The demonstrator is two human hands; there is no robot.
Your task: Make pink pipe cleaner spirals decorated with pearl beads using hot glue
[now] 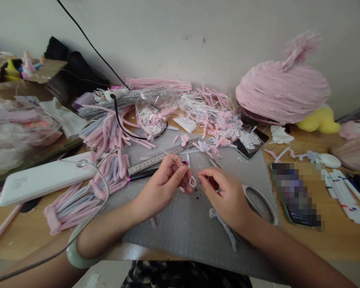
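Observation:
My left hand is closed in a pinch, gripping a small loop of white pearl beads strung on thin wire. A fine wire end sticks up past its fingers to the upper left. Just right of the bead loop, my right hand pinches thumb and forefinger together; whatever is between them is too small to make out. Both hands are above a grey cutting mat. Under the right wrist lie scissors, partly hidden. A black pen and a metal ruler lie beyond my left hand.
Pink and grey fuzzy stems pile up at left beside a white power bank with its cable. Bags of pearl beads stand behind. To the right are a phone, markers and a large pink bundle.

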